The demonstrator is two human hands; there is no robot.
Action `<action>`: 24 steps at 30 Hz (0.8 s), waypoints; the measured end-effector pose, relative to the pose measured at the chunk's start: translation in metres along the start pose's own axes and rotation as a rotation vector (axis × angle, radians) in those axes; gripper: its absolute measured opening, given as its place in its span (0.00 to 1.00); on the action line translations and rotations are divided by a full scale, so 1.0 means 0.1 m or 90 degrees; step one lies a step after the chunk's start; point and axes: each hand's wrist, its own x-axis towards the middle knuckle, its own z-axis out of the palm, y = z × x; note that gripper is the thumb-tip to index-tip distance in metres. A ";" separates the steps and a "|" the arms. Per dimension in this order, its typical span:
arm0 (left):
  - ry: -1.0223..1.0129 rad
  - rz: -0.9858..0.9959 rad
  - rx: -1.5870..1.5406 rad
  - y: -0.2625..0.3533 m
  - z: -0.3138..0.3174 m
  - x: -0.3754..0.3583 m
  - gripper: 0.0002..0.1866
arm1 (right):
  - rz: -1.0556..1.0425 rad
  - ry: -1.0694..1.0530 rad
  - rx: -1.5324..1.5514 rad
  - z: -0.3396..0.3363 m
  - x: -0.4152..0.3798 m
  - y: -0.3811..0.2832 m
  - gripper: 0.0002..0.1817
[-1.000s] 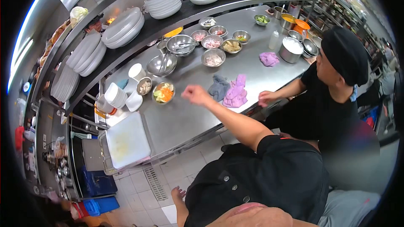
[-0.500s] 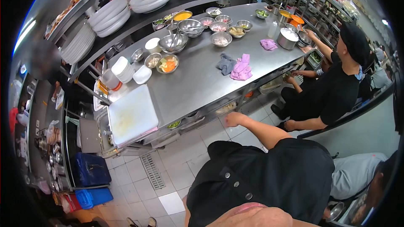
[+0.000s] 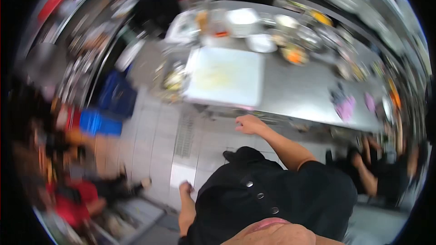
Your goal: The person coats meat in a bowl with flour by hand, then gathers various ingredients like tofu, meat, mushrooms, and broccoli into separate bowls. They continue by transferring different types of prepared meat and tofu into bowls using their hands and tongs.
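Note:
My right hand [image 3: 249,124] is held out low beside the front edge of the steel table [image 3: 302,97], with nothing in it and its fingers loosely bent and apart. Nearest to it is a big white cutting board [image 3: 227,75] with yellowish stains, lying at the table's end. Down by my left side, over the tiled floor, hangs my left hand [image 3: 186,188]; its fingers are smeared by motion and I cannot tell how they are held. Behind the board stand stacked white dishes [image 3: 243,22] and a bowl with orange and green pieces [image 3: 294,55].
Purple cloth [image 3: 346,108] lies toward the table's right end. Blue bins [image 3: 102,122] stand on the floor at left, near a floor drain [image 3: 185,134]. A person in red [image 3: 75,202] is at lower left, people in black [image 3: 390,172] at right.
My view has swung left, so the table and cutting board sit further right. My left hand and the person in red have come into view. My right hand stays empty.

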 end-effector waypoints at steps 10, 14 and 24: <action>0.125 -0.519 -0.589 -1.40 -1.64 0.12 0.15 | -0.282 -0.206 -0.010 1.00 2.60 -3.08 0.20; 0.083 -0.661 -0.571 -2.07 -2.03 0.73 0.13 | -0.225 -0.206 -0.033 1.32 3.40 -3.66 0.20; 0.325 -0.017 0.064 -0.38 -5.52 4.34 0.16 | -0.061 -0.151 0.074 1.02 5.10 -4.73 0.21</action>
